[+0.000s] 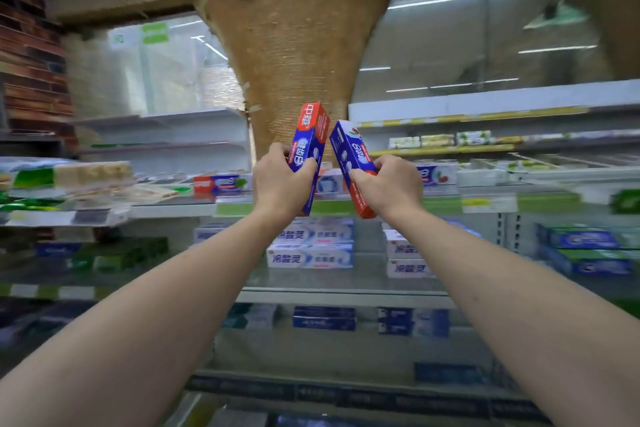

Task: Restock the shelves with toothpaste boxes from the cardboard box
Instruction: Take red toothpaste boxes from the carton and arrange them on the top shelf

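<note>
From the head camera, I am looking at both arms reaching forward toward the store shelving. My left hand (pixel 278 180) is wrapping its fingers around a red-and-blue toothpaste box (pixel 309 146), gripping it near its lower half so that the box is standing almost upright, leaning slightly right. My right hand (pixel 388 184) is clutching a second toothpaste box (pixel 353 163) of the same brand, tilted the other way, so the two tops are nearly meeting in front of a woven, cone-shaped column (pixel 294 45). Both boxes are hanging in the air just in front of the middle shelf (pixel 450 204), where a matching box (pixel 216 183) is already lying flat to the left. The cardboard box itself is not showing in this view.

I am judging the placing step as still ahead. The risk I am seeing is this: each box is being held by one end only, so a loose grip could let it swing or slip down onto the white boxes (pixel 310 246) stacked on the shelf below. Pushing both in at once could also knock the two together or nudge stock already lying there out of line. The edges of the picture are blurred, so I cannot tell how much free room the shelf is offering
</note>
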Tool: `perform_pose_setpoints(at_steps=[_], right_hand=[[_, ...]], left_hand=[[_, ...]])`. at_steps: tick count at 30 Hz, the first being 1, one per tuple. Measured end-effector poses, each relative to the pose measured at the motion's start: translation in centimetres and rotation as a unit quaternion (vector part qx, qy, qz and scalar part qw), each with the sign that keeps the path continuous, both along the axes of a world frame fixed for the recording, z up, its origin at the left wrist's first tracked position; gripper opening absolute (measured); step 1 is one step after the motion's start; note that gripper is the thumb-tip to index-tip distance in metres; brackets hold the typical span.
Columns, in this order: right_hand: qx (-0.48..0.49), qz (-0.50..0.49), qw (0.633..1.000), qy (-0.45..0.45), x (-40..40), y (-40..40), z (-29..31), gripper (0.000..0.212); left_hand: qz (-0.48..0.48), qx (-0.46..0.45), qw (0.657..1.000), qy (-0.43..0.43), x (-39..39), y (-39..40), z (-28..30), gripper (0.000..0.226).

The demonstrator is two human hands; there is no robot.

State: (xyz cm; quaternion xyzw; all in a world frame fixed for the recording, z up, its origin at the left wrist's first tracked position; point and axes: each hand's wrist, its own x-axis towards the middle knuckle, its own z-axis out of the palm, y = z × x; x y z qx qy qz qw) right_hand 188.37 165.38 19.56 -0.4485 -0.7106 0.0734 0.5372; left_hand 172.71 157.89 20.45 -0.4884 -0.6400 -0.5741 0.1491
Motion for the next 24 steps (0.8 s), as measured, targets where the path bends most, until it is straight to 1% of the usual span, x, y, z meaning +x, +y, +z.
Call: perform_pose_setpoints(at_steps=[6, 11, 16, 19, 24], right_hand=[[-0.009, -0.091, 0.996, -0.01, 3.6, 3.9, 1.8, 0.048], [-0.038, -0.151, 0.987, -0.041, 5.4, 5.9, 3.6, 0.033], [-0.065, -0.216, 0.967, -0.117, 5.9, 6.6, 4.8, 0.027], [-0.078, -0.228, 0.958, -0.155, 5.6, 7.4, 4.7, 0.026], [-0.107, -0.221, 0.95, -0.191, 4.9, 8.2, 5.1, 0.023]], left_hand=[[-0.067, 0.022, 0.997, 0.017, 2.3, 5.2, 1.8, 0.03], [-0.111, 0.026, 0.993, 0.017, 3.1, 8.7, 2.9, 0.031], [-0.145, 0.029, 0.989, 0.014, 3.1, 11.3, 3.6, 0.034], [-0.155, 0.037, 0.987, 0.006, 3.0, 12.6, 4.0, 0.036], [-0.165, 0.034, 0.986, 0.006, 2.6, 13.8, 4.2, 0.037]])
